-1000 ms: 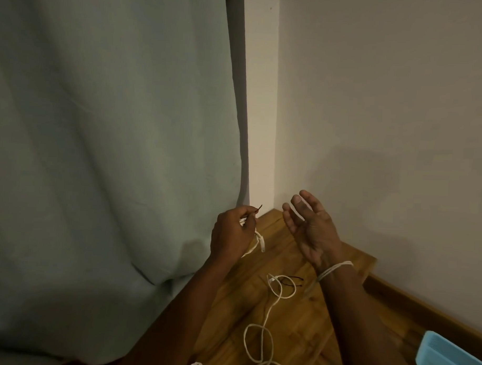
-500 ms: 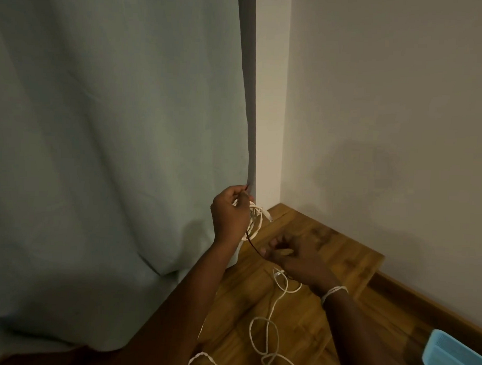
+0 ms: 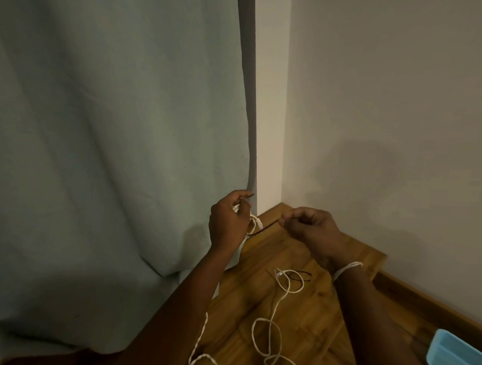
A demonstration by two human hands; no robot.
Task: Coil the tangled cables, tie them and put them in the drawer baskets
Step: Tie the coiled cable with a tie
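1. Loose white braided cable (image 3: pixel 270 328) sprawls in open loops over the near part of the wooden tabletop (image 3: pixel 320 316), uncoiled and well apart from both hands; it looks set aside to wait its turn.
2. At the lower right edge sits a pale blue plastic basket (image 3: pixel 457 356), near enough to receive finished bundles, though only its corner shows.
3. A thin dark tie (image 3: pixel 299 276) lies on the wood beside the loose cable's plug end, probably a spare kept within reach.
4. The right hand (image 3: pixel 309 228) has its fingers curled, pinching one end of a second thin dark twist tie (image 3: pixel 265 228) and drawing it taut toward the right. A white band (image 3: pixel 347 269) circles that wrist.
5. The left hand (image 3: pixel 227 221) is closed around a small coiled white cable bundle (image 3: pixel 253 219), held upright above the tabletop's far corner so the loops cannot spring apart; the tie's other end pokes out above its fingertips.
6. Judged from this, the tying step is under way: the tie wraps the bundle but is not yet twisted closed.
7. Behind the hands hang a grey-green fabric curtain (image 3: pixel 113 137) and a plain pale wall (image 3: pixel 387 105).
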